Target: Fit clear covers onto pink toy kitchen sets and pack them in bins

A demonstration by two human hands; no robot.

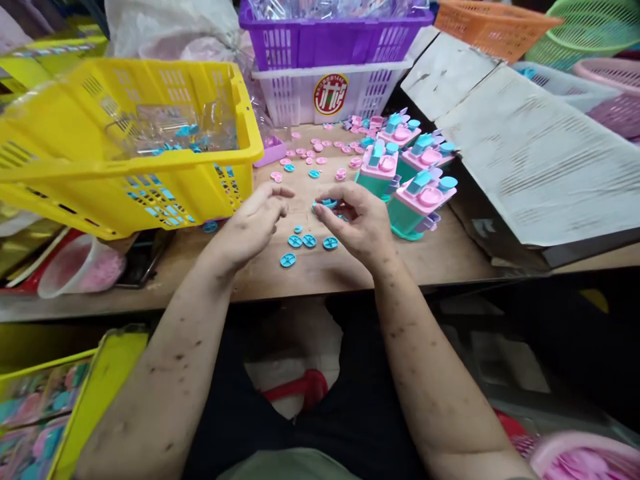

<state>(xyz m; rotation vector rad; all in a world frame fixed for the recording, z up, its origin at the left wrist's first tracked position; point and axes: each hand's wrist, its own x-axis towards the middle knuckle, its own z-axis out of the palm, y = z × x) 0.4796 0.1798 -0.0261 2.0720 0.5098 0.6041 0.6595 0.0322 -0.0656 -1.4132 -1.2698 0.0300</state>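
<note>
My left hand point(260, 217) hovers over the table beside the yellow basket, fingers loosely bent and apart, nothing visible in it. Thumb and fingers of my right hand point(357, 220) close around a small blue round plastic piece point(327, 203), partly hidden by them. On the wood below and between my hands lie several blue round pieces point(309, 241), showing their ribbed side. Farther back are scattered pink round pieces point(317, 146). Right of my right hand stand several toy assemblies point(423, 200) with green bases, pink tops and blue and purple parts.
A large yellow basket point(200, 180) of clear and blue parts stands at the left. Behind the table, a purple basket point(340, 43) sits on a white basket point(287, 97). A cardboard box point(540, 147) borders the right side. The wooden table's front edge point(300, 293) runs above my lap.
</note>
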